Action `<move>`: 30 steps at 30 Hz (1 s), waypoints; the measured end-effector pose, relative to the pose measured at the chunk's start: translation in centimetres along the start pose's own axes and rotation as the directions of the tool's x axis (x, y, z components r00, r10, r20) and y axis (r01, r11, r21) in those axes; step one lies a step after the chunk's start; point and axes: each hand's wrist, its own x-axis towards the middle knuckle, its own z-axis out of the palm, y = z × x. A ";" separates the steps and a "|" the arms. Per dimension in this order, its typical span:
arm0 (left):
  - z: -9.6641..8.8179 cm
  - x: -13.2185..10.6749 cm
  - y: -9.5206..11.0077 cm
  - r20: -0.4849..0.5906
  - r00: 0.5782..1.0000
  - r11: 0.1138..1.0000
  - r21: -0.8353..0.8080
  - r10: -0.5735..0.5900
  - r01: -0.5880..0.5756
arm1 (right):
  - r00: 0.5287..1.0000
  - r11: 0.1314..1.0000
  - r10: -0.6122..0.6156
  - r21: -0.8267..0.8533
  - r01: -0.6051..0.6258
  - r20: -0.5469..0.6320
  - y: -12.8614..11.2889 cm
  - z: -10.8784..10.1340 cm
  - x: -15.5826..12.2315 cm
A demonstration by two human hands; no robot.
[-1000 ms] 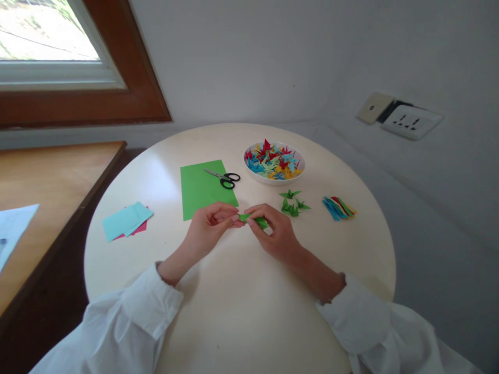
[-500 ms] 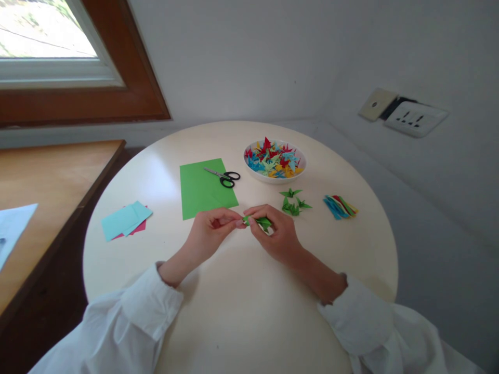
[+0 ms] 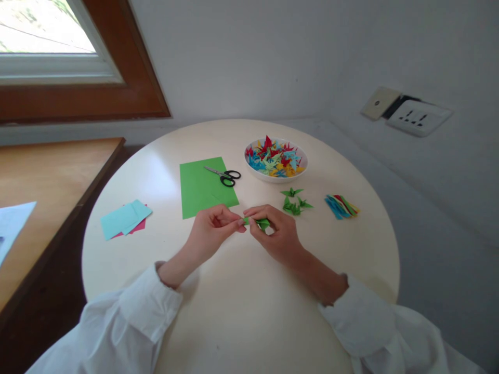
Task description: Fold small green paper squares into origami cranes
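Between my two hands is a small folded piece of green paper (image 3: 264, 224), held just above the round table. My left hand (image 3: 212, 227) pinches its left end between thumb and forefinger. Around its right part, the thumb and fingers of my right hand (image 3: 276, 230) are closed, hiding much of the folds. Several green paper cranes (image 3: 293, 205) lie just beyond my right hand. Past my left hand lies a green paper sheet (image 3: 198, 189), with black-handled scissors (image 3: 227, 177) resting across its right side.
A white bowl (image 3: 273, 179) full of colourful paper cranes stands at the back of the round table (image 3: 249, 322). Folded paper strips (image 3: 342, 206) lie at the right, light blue and pink paper pieces (image 3: 120, 221) at the left. A wooden desk (image 3: 50, 171) stands beyond the left edge.
Both hands stay in nearly the same place. Less of the green folded paper shows at my right fingers than before. The whole view has shifted very slightly.
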 end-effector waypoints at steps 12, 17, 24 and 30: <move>0.0 0.1 -0.1 0.019 1.000 0.997 -0.074 -0.024 0.026 | 1.000 1.000 -0.015 0.006 0.015 -0.010 0.2 -0.1 -0.1; 0.0 0.0 0.2 0.011 0.999 0.995 -0.085 -0.047 0.048 | 1.000 1.000 -0.024 -0.006 0.024 -0.012 0.2 -0.1 -0.1; 0.1 0.0 0.1 0.005 0.998 0.990 -0.127 -0.058 0.058 | 0.999 0.999 -0.034 0.020 0.034 -0.015 0.3 -0.1 -0.1; 0.2 -0.1 0.3 0.000 0.998 0.989 -0.134 -0.060 0.059 | 0.999 0.999 -0.029 0.029 0.030 -0.016 0.3 0.0 -0.1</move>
